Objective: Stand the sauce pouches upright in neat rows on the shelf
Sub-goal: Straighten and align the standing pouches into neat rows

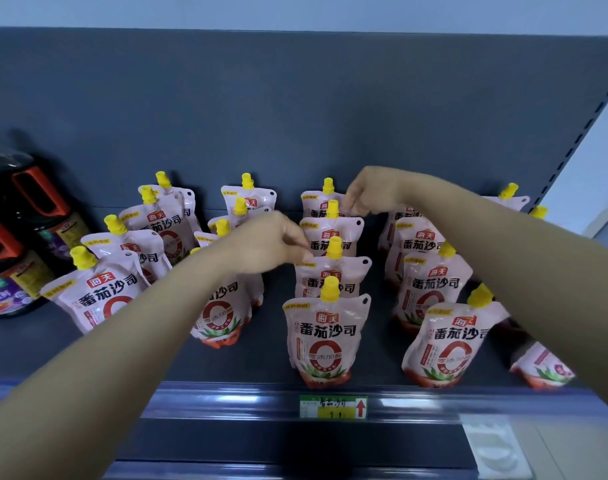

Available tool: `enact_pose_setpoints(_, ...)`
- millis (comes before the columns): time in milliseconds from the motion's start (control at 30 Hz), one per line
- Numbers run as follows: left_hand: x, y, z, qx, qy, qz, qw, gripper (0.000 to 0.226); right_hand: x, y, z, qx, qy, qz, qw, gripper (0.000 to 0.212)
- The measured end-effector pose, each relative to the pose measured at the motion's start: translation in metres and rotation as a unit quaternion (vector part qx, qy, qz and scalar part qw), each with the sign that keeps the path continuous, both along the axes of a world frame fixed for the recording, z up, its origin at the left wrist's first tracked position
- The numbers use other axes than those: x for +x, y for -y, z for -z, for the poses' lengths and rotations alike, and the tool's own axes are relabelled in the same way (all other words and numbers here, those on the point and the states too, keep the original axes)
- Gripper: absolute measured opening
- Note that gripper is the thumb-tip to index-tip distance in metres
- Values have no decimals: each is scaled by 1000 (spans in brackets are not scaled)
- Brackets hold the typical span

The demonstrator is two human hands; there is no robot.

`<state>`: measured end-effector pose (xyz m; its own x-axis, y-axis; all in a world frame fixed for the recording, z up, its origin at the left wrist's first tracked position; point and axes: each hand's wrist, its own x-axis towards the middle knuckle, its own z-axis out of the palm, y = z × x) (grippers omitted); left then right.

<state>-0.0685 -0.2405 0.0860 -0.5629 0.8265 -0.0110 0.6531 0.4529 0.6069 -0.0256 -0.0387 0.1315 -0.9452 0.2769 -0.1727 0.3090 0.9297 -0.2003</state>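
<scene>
Your left hand pinches the top-left corner of the 2nd pouch in the mid row. Right hand curls over the 3rd pouch; grip, can't tell. You're squaring that row. Next: line both up behind the front pouch. All are pink-white w/ yellow caps and stand on the shelf.

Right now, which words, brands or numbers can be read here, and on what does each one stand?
"海天": red badge, front sauce pouch.
"番茄沙司": large black print, same pouch.
"零添加": inside its red ring; the last character is unclear.
The price tag: handwriting and number blurred.
The dark bottle labels: too blurred to read.
</scene>
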Motion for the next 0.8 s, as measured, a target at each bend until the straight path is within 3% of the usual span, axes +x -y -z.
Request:
enact_pose_setpoints(133,-17,-8,-18,60,-20,-49,997,11,-5,-14,-10,-16,-65,33,997,32)
enact_pose_setpoints(367,-36,-43,-5,-37,-68,-65,995,22,-30,-28,12,-3,-40,14,999,38)
enact_pose_setpoints(567,-46,-59,5,-75,-75,-54,993,4,-52,-36,29,7,-2,0,1000,8)
enact_pose_setpoints(700,-50,-62,8,-81,-87,-53,992,8,-62,-43,31,39,5,-13,999,34)
enact_pose_setpoints(800,-53,-63,9,-78,-87,-53,992,11,-64,-48,29,-9,10,-7,1000,10)
